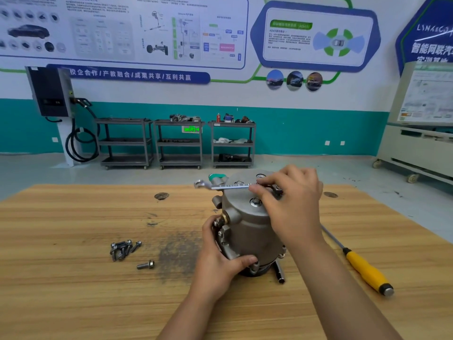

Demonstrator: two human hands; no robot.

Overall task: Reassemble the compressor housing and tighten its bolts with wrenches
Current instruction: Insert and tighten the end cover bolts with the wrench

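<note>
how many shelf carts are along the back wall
3, side by side: the left cart nearest the charger, the middle cart, and the right cart. None appears hidden.

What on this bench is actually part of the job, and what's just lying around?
Job: compressor housing, wrench in the right hand, left hand gripping the housing, loose bolts.
Lying about: yellow-handled screwdriver, three carts by the wall, wall charger.

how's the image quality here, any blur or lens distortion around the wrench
Head view: even, soft light on the compressor; wide-angle lens tilts the charger and the display board at the edges; wrench slightly soft, poster small print unreadable.
</note>
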